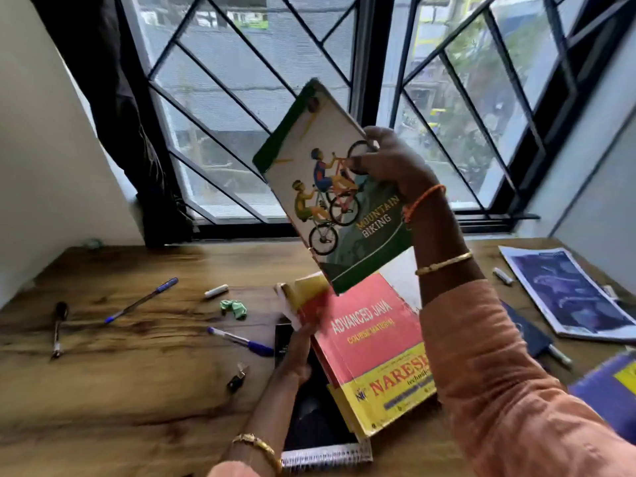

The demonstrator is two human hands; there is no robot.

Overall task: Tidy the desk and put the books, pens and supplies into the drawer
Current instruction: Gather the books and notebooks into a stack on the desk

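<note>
pens (141,300) left on desk (103,390) | books (375,342) centre (stacked) | magazine (568,294) right

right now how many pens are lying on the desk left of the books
3: a blue pen far left, a black pen at the left edge, a blue-capped pen beside the books. Others may be hidden.

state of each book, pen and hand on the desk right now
Mountain Biking book: held up off the desk, tilted, by right hand
Advanced Java book: closed, top of the stack, left hand on its left edge
spiral notebook: closed, under the stack
blue pens: loose on the desk
green wad: crumpled
</note>
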